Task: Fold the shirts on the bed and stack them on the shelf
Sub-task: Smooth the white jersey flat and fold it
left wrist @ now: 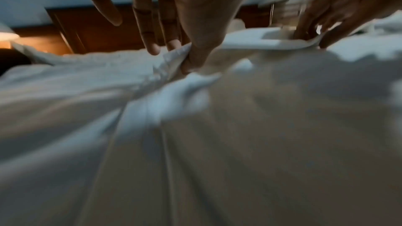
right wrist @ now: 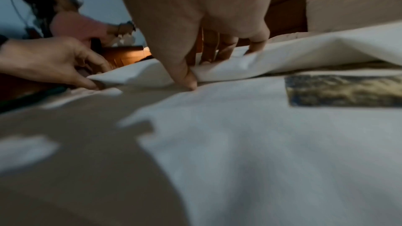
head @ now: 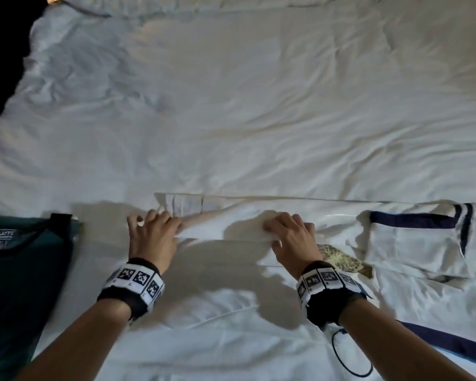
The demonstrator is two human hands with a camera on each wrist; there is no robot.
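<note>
A white shirt lies spread on the bed in front of me, with a dark printed patch near its right side. My left hand pinches the shirt's far folded edge between thumb and fingers. My right hand grips the same raised edge further right, thumb under, fingers on top. The fold stands slightly lifted off the shirt between both hands. A dark green shirt lies at the left. A white shirt with navy stripes lies at the right.
The white bedsheet stretches wrinkled beyond the shirts. A wooden headboard and a lit lamp show past the bed in the left wrist view. A pillow lies at the right in the right wrist view.
</note>
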